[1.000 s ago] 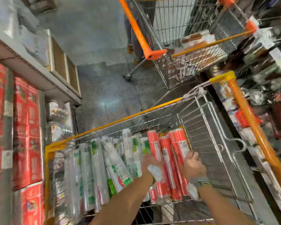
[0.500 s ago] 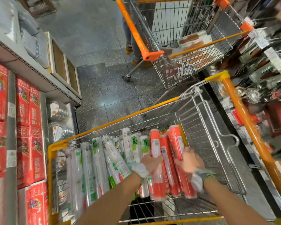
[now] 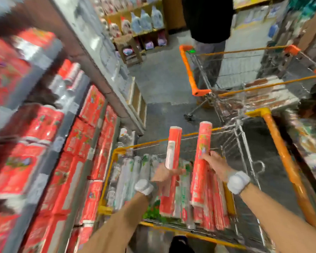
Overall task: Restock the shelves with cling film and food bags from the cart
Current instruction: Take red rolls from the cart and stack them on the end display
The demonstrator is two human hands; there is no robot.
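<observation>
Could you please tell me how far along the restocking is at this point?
Done: the left shelves already hold red packs. In hand: the left hand grips one red roll, the right hand a second red roll, both held upright over the cart. Left: many clear rolls and several red rolls lie in it.

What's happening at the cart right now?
A person is unloading the yellow-rimmed wire cart. The left-hand grip holds one long red-wrapped roll upright over it, and the right-hand grip holds a second red-wrapped roll beside it. More red rolls and green-labelled clear rolls lie in the cart. Neither roll has reached the shelf of red packs on the left.
</observation>
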